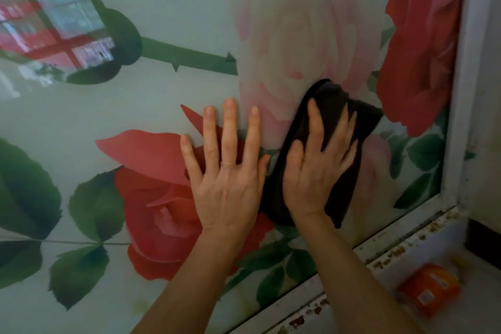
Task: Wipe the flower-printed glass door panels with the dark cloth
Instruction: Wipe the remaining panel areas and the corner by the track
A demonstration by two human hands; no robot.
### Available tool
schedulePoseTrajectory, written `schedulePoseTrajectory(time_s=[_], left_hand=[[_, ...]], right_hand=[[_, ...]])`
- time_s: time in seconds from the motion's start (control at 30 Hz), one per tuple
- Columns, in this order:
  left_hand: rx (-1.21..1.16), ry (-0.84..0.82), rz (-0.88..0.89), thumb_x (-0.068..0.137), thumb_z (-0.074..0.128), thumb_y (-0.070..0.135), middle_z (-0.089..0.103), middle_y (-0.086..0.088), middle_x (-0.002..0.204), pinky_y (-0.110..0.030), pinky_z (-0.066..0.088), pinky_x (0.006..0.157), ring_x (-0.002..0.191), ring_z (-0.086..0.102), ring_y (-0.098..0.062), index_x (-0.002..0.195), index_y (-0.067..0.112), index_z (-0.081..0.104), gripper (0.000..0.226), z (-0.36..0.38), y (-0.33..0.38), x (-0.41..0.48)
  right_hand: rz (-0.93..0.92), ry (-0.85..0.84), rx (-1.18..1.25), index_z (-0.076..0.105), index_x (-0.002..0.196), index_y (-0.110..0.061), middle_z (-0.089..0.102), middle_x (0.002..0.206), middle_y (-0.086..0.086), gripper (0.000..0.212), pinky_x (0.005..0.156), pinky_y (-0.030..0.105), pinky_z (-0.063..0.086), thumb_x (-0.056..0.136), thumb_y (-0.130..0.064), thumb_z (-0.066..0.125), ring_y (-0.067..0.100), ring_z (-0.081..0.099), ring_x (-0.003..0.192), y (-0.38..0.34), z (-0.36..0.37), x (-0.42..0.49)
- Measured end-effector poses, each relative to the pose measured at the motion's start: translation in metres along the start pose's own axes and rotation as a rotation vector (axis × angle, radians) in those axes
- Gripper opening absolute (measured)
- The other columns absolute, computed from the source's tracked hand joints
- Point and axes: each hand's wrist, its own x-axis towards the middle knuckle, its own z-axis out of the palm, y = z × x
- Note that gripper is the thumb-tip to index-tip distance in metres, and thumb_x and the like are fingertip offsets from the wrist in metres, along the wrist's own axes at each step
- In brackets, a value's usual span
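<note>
A glass door panel (162, 106) printed with red and pink roses and green leaves fills most of the view. My left hand (227, 171) lies flat on the glass with fingers straight and spread, a thin ring on one finger. Right beside it, my right hand (317, 165) presses a dark cloth (360, 122) against the panel with fingers extended. The cloth sits over the lower part of the pink rose and sticks out above and below my hand.
A white door frame (461, 116) runs along the panel's right edge, and a worn, chipped white track (379, 255) along its bottom. An orange container (428, 290) lies on the floor at the lower right. A window reflection (54, 24) shows at upper left.
</note>
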Motion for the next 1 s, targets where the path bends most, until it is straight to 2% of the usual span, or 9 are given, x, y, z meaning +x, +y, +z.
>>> schedulePoseTrajectory(time_s=[0.1,0.27,0.43,0.63,0.7,0.8,0.87,1.0], left_hand=[[-0.023,0.014,0.056,0.108,0.042,0.039,0.024,-0.011,0.163,-0.058,0.015,0.121,0.152,0.019,-0.03,0.158,0.021,0.032,0.054,0.004,0.014,0.013],[-0.03,0.023,0.071,0.109,0.038,0.028,0.026,-0.012,0.163,-0.06,0.014,0.12,0.151,0.02,-0.031,0.158,0.022,0.031,0.05,0.01,0.031,0.026],[-0.037,0.01,0.077,0.108,0.036,0.03,0.024,-0.012,0.163,-0.06,0.014,0.12,0.151,0.019,-0.032,0.158,0.022,0.031,0.051,0.008,0.031,0.026],[-0.023,0.031,0.076,0.108,0.04,0.025,0.026,-0.011,0.163,-0.06,0.013,0.121,0.151,0.021,-0.032,0.158,0.022,0.032,0.051,0.009,0.031,0.026],[-0.01,0.046,0.085,0.107,0.043,0.023,0.028,-0.012,0.162,-0.06,0.013,0.12,0.151,0.021,-0.032,0.158,0.022,0.032,0.052,0.01,0.03,0.026],[0.0,0.057,0.088,0.103,0.05,0.018,0.029,-0.012,0.162,-0.06,0.014,0.12,0.151,0.022,-0.032,0.158,0.022,0.033,0.058,0.01,0.029,0.026],[-0.004,0.045,0.093,0.103,0.048,0.019,0.029,-0.013,0.162,-0.061,0.015,0.119,0.15,0.024,-0.034,0.158,0.022,0.033,0.056,0.008,0.028,0.024],[-0.062,0.025,0.046,0.107,0.038,0.017,0.024,-0.014,0.163,-0.06,0.011,0.121,0.152,0.018,-0.035,0.158,0.018,0.031,0.052,0.007,0.04,0.027]], right_hand=[[-0.031,-0.039,-0.005,0.03,0.155,-0.033,0.025,0.164,0.017,0.054,0.12,0.063,0.015,0.101,-0.035,0.034,0.036,0.017,0.154,-0.006,0.0,-0.004],[-0.219,-0.099,-0.033,0.029,0.156,-0.034,0.023,0.165,0.016,0.052,0.121,0.062,0.015,0.104,-0.032,0.034,0.035,0.016,0.155,0.032,-0.011,0.005],[-0.074,-0.087,0.017,0.024,0.158,-0.035,0.018,0.167,0.014,0.051,0.123,0.059,0.009,0.107,-0.035,0.03,0.035,0.011,0.156,0.015,-0.01,-0.001],[-0.295,-0.146,-0.012,0.024,0.157,-0.038,0.022,0.166,0.013,0.049,0.121,0.061,0.014,0.109,-0.04,0.028,0.034,0.013,0.155,0.029,-0.011,0.002],[-0.255,-0.103,-0.024,0.026,0.157,-0.037,0.023,0.165,0.016,0.049,0.121,0.062,0.014,0.108,-0.041,0.027,0.035,0.015,0.155,0.041,-0.01,0.019],[-0.077,-0.058,0.012,0.027,0.157,-0.033,0.021,0.166,0.019,0.052,0.121,0.063,0.012,0.106,-0.04,0.031,0.037,0.013,0.154,0.046,-0.01,0.037],[-0.054,-0.076,0.013,0.025,0.158,-0.034,0.018,0.167,0.018,0.054,0.121,0.063,0.01,0.105,-0.039,0.032,0.038,0.01,0.155,0.039,-0.012,0.031],[-0.372,-0.205,-0.04,0.026,0.157,-0.036,0.017,0.167,0.013,0.05,0.12,0.066,0.013,0.107,-0.042,0.029,0.039,0.01,0.155,0.04,-0.017,0.004]])
